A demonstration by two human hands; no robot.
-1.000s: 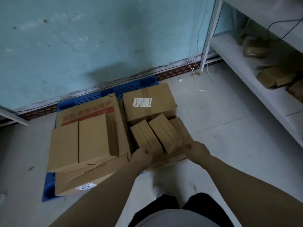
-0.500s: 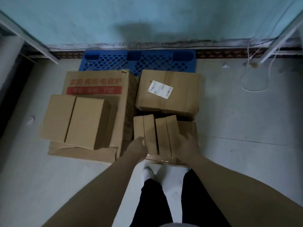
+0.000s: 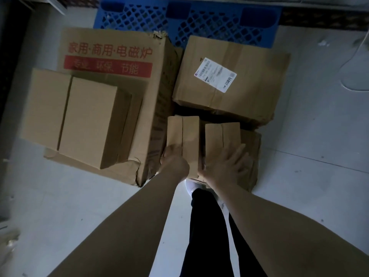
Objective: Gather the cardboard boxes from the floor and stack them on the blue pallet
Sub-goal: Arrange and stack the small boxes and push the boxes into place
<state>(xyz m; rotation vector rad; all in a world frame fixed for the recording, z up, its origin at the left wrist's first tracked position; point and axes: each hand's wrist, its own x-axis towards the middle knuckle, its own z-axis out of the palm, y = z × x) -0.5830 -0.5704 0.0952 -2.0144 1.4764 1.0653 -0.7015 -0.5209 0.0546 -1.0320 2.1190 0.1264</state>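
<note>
The blue pallet [image 3: 199, 23] lies against the wall. On it stands a large printed box [image 3: 111, 56] with red lettering, topped by two plain boxes [image 3: 79, 118]. To the right sits a labelled box [image 3: 235, 82]. In front of it, two small narrow boxes rest on a lower box [image 3: 252, 154]. My left hand [image 3: 174, 159] grips the near end of the left small box [image 3: 186, 136]. My right hand [image 3: 227, 166] lies flat, fingers spread, on the near end of the right small box [image 3: 221, 134].
A pale tiled floor [image 3: 319, 136] surrounds the pallet. A white cable [image 3: 347, 62] loops on the floor at the right. A dark shelf edge [image 3: 8, 56] runs along the left. My legs and a white shoe [image 3: 190, 185] are just below the boxes.
The view has tilted down and closer over the pallet. The two small boxes have been straightened and now lie parallel with a gap between them. My right hand has spread flat on the right one.
</note>
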